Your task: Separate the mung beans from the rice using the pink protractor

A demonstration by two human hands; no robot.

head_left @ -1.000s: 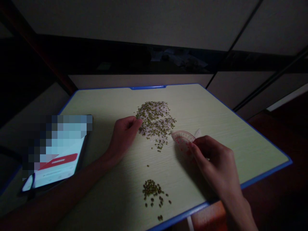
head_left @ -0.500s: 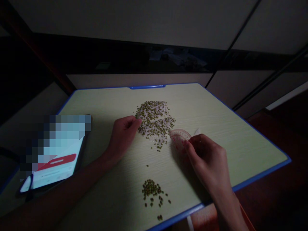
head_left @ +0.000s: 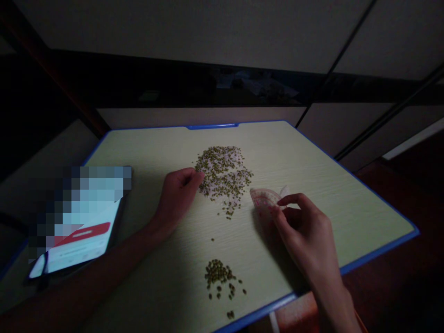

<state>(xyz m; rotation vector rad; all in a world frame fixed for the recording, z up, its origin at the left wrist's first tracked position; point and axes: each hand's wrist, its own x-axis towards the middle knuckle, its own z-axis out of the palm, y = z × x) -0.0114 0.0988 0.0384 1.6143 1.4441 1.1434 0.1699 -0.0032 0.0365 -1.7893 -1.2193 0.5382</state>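
Between thumb and fingers my right hand [head_left: 305, 226] pinches a clear plastic protractor [head_left: 265, 200] with red markings, tilted above the table. Its curved edge is a little right of a spread pile of green mung beans [head_left: 222, 178] mixed with small pale grains. At the pile's left edge rests my left hand [head_left: 180, 185], closed with thumb against curled fingers; whatever is in them is hidden. A smaller heap of mung beans [head_left: 218, 272] lies near the table's front edge, with a few loose beans around it.
The pale wood-grain table [head_left: 329, 194] has a blue rim. A lit tablet or phone [head_left: 86, 231], partly pixelated, is on the left beside my left forearm. Behind the table stand light cabinet panels [head_left: 194, 27] with a dark gap between them.
My right hand has moved slightly right with the protractor, away from the pile. My left hand and both bean heaps look the same.
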